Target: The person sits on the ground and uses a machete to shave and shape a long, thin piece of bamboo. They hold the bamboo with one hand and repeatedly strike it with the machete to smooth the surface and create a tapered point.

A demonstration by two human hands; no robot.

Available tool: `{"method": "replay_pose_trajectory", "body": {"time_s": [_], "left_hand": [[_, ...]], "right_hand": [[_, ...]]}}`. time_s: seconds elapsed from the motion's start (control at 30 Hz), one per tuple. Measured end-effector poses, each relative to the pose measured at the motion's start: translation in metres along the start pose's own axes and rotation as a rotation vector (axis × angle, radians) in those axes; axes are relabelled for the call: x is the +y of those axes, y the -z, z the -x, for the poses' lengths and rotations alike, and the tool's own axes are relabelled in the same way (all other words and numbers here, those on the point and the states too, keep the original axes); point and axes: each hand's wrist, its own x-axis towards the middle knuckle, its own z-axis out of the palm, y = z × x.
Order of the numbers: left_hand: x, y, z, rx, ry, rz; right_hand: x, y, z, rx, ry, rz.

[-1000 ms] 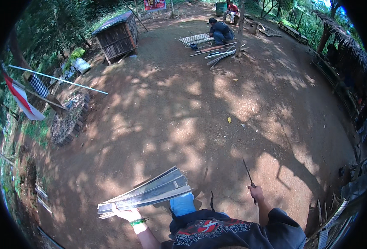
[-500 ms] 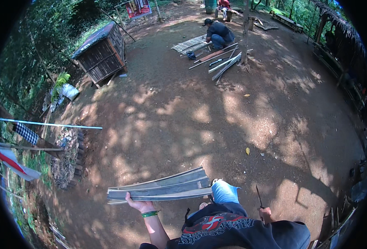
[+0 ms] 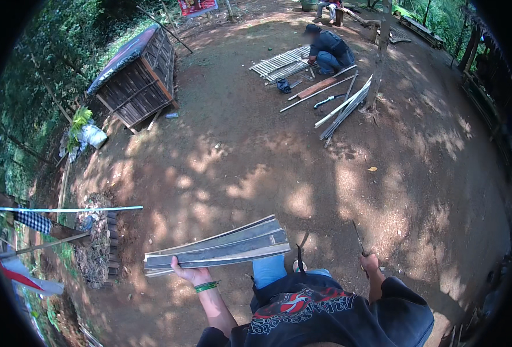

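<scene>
Bare ground [image 3: 238,159], dappled with sunlight | our left hand [image 3: 192,274] has its fingers clamped on fanned flat slats [image 3: 224,245] at their narrow end, low before us, probably so none slips out | our right hand [image 3: 370,263] is closed round a thin knife [image 3: 357,236], tip forward, presumably for safety

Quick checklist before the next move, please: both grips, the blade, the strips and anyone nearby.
1. Left hand grip on the flat strips: ok, holding the bundle near its left end.
2. Strips squared up: not ok, they fan out toward the right.
3. Right hand grip on the knife: ok, closed round the handle.
4. Blade clear of strips: ok, pointing forward, apart from them.
5. Crouching co-worker out of reach: ok, seemingly well away by the slatted panel.
6. Blade sharpness: cannot tell, too small.
</scene>
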Motion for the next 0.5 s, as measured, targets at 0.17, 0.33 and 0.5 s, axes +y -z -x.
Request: {"method": "replay_pose_trajectory", "body": {"time_s": [0.17, 0.33, 0.5], "left_hand": [[-0.089, -0.107, -0.127, -0.066, 0.076, 0.099], [-0.178, -0.245, -0.262, -0.036, 0.061, 0.047], [-0.303, -0.369, -0.437, -0.125, 0.265, -0.013]], "right_hand": [[-0.284, 0.078, -0.108, 0.078, 0.392, -0.286], [-0.471, 0.072, -0.171, 0.098, 0.435, -0.233], [-0.513, 0.009, -0.231, -0.047, 0.065, -0.002]]}}
